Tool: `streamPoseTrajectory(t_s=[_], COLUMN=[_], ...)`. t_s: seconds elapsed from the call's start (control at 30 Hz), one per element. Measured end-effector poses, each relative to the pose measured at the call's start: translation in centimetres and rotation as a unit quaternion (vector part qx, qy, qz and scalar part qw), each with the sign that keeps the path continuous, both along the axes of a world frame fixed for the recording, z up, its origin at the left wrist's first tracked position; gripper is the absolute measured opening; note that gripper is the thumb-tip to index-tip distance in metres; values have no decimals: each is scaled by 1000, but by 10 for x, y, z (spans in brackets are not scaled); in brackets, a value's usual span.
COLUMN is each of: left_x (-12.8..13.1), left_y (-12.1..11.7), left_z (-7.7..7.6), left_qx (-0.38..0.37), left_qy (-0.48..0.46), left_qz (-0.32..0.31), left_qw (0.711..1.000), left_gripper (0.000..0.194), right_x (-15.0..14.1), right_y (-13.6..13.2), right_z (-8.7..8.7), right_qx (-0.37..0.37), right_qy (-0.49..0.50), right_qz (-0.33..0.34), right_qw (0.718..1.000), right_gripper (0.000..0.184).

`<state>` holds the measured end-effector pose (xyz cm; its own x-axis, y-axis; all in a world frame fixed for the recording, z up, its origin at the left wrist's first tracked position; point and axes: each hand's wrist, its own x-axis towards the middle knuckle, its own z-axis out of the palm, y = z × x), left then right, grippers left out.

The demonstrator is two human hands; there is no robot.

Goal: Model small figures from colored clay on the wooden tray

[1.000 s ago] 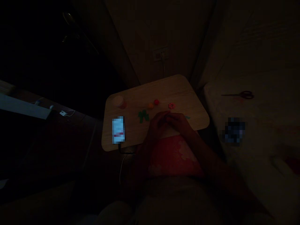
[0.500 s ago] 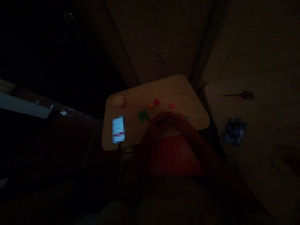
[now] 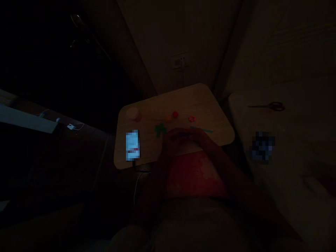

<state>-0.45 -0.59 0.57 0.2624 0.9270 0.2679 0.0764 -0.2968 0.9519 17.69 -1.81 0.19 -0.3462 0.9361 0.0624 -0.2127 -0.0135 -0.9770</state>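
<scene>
In dim light, my left hand (image 3: 173, 137) and my right hand (image 3: 196, 134) meet over the near edge of the small wooden table, fingers curled toward each other. Whatever lies between them is too dark to make out. A green shape with several lobes (image 3: 160, 129) lies just left of my left hand. Beyond the hands are an orange ball (image 3: 168, 118), a red ball (image 3: 175, 114) and a pink flower-like piece (image 3: 192, 118). A thin light-blue stick (image 3: 204, 130) rests right behind my right hand.
A lit phone (image 3: 132, 145) with a cable lies on the left of the wooden table (image 3: 147, 155). Behind it stands a tub with a pale lid (image 3: 132, 113). Scissors (image 3: 270, 106) and a blurred dark item (image 3: 262, 147) rest on the pale surface at right. A wall socket (image 3: 180, 61) is behind.
Both hands have drawn slightly nearer to me and lower, uncovering more of the blue stick. A purplish bit seen between the fingers earlier no longer shows clearly. The picture is darker.
</scene>
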Motion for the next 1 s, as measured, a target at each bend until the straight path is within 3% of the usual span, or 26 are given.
streamPoseTrajectory(t_s=[0.13,0.27,0.53,1.0], left_x=[-1,0,7,10], left_y=[-2,-4,-1,-4], left_z=[-4,-4,-2,5], left_qx=[31,82,171,197], left_qy=[29,70,96,91], left_qz=[34,37,-17,-110], left_qw=[999,993,980,970], left_gripper=[31,25,35,52], right_x=[-6,-10,-7,-9], right_y=[1,4,4,6], right_z=[3,1,-9,-14], right_qx=[21,30,16,37], right_qy=[-44,-67,-40,-102], right_qz=[12,-18,-50,-175], right_qw=[999,997,998,979], right_gripper=[39,42,41,22])
